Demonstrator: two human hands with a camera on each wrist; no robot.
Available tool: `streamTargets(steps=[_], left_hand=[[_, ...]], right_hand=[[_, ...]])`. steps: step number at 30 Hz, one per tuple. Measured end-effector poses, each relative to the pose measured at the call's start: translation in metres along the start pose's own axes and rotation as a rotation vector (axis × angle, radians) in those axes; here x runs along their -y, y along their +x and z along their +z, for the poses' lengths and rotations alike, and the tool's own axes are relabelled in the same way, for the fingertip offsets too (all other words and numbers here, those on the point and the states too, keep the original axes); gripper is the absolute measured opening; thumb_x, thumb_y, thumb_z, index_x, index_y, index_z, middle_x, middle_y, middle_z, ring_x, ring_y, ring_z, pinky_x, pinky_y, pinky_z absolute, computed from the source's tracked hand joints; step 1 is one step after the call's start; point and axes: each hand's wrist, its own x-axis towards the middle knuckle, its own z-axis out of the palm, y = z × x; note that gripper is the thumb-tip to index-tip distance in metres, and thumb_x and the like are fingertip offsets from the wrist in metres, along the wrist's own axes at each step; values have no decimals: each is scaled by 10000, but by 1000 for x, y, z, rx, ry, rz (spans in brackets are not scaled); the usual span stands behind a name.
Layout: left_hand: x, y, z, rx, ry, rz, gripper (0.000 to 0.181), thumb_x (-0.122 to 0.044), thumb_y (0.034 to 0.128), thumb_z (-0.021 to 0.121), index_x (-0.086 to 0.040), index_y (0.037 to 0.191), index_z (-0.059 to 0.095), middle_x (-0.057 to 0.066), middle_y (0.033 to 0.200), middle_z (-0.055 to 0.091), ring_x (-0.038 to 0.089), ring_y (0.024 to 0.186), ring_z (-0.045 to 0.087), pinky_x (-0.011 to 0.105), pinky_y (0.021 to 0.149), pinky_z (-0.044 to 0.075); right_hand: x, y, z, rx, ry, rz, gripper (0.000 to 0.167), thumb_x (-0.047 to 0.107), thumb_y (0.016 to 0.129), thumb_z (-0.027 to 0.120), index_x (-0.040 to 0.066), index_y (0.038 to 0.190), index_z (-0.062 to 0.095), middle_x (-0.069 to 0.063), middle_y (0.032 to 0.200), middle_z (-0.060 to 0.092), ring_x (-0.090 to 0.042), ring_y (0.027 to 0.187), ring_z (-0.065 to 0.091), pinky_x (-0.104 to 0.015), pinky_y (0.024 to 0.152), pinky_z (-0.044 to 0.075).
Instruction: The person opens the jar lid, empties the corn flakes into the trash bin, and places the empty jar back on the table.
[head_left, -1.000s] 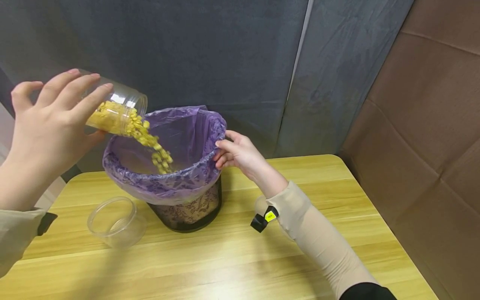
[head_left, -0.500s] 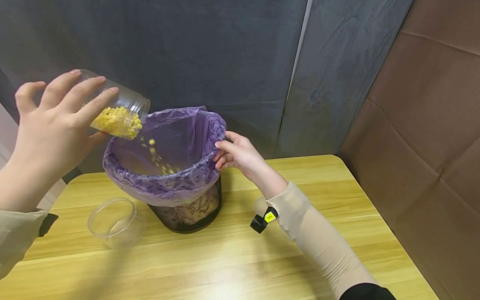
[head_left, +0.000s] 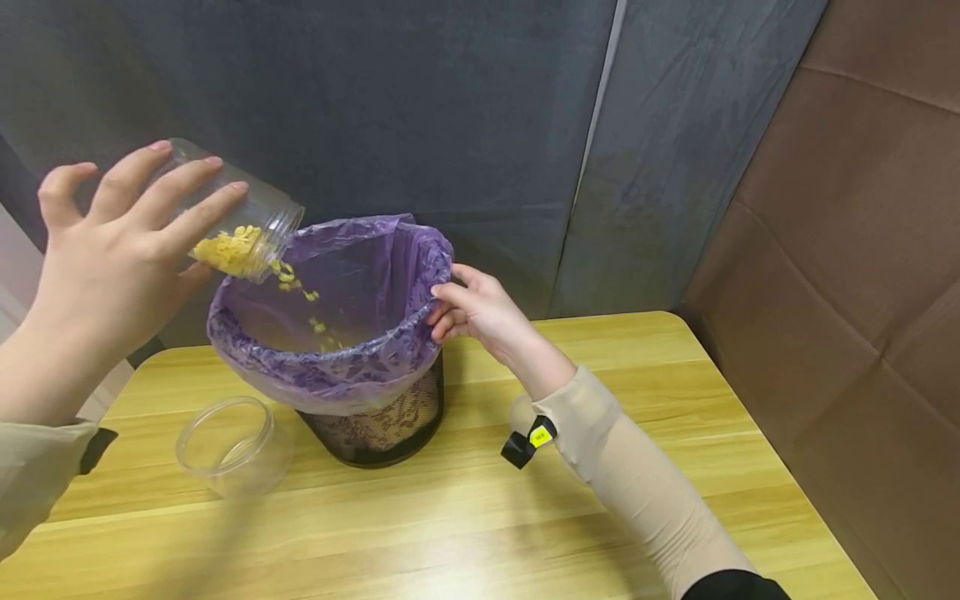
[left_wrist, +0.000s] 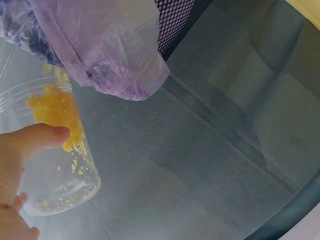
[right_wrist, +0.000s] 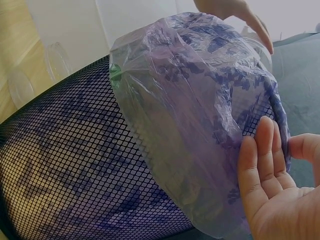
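My left hand (head_left: pixel 123 246) grips a clear plastic jar (head_left: pixel 258 196), tilted mouth-down over the left rim of a black mesh wastebasket (head_left: pixel 397 417). Small yellow pieces (head_left: pixel 232 250) lie along the jar's lower side, and some fall from its mouth into the basket. A purple patterned bin bag (head_left: pixel 337 375) lines the basket and folds over its rim. On the right side, my right hand (head_left: pixel 487 317) pinches the bag-covered rim, thumb on one side and fingers on the other in the right wrist view. Yellow bits cling near the jar's base (left_wrist: pixel 62 200) in the left wrist view.
An open clear plastic tub (head_left: pixel 236 446) stands on the wooden table (head_left: pixel 420 533), left of the wastebasket. Behind my right wrist, a clear round piece (head_left: pixel 519 410) shows partly. A grey curtain (head_left: pixel 375 108) hangs behind the table; brown cloth (head_left: pixel 847 250) covers the right.
The jar has shifted slightly right and tipped further. Fewer yellow pieces are in it, and the thick stream has thinned to a scattered trickle. My right hand stays on the rim.
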Motion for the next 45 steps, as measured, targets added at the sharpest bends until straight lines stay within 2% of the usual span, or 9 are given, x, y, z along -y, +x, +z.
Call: streamTargets(steps=[5,11,17,22,25,31,34,39,45], left_hand=[[0,2,1,16,-14,31,1070,105,479,804,-180,1424,389,64,1504,334,305,1420,153,586,1080,1],[-2,2,2,-1,-17,49,1113,125,479,787,-222,1450,365,30,1515,324,278,1423,157,575,1086,6],[-3,4,-1,6,-21,80,1061,147,550,744,-225,1465,355,30,1524,317,293,1421,169,573,1087,8],[-5,5,-1,11,-27,102,1046,161,561,724,-217,1463,355,21,1527,313,289,1419,177,581,1085,10],[-6,6,-2,6,-37,123,1048,168,553,712,-213,1464,361,18,1529,312,290,1418,181,587,1083,5],[-7,10,-4,-10,-33,183,960,172,619,668,-190,1461,382,39,1526,323,322,1409,198,607,1074,11],[-8,11,-4,-17,-31,195,986,191,594,668,-191,1459,387,48,1517,338,324,1406,206,613,1070,21],[-7,12,-4,6,-32,207,1018,210,573,669,-193,1461,378,47,1525,321,326,1408,198,623,1066,24],[-7,13,-2,-42,-17,250,899,202,651,624,-179,1438,419,66,1498,368,331,1393,245,642,1048,75]], right_hand=[[0,-1,-1,0,-3,-2,393,36,974,482,-9,1354,393,-100,655,598,-156,482,588,-282,529,525],[1,-1,-2,-7,-10,0,394,46,978,483,-4,1359,395,-104,661,597,-157,486,587,-282,533,526],[1,-1,-2,-10,-12,4,397,49,979,482,-3,1362,391,-105,663,595,-157,485,586,-279,530,524],[0,-1,-2,-7,-15,5,392,51,980,485,3,1359,395,-103,667,596,-159,489,587,-280,534,525],[0,0,-2,-1,-20,1,387,53,979,486,2,1353,399,-102,671,597,-159,495,589,-281,538,525],[0,0,-2,0,-21,-3,376,56,980,483,4,1344,406,-104,672,597,-161,495,588,-283,538,523],[0,0,-2,2,-19,-3,380,56,979,484,5,1347,405,-104,673,597,-162,497,589,-284,540,524],[0,1,-2,-2,-23,-5,381,59,980,487,10,1350,408,-106,677,596,-164,500,589,-285,545,524],[1,2,-1,-5,-25,-2,384,62,982,485,8,1353,403,-109,681,595,-166,501,587,-285,546,523]])
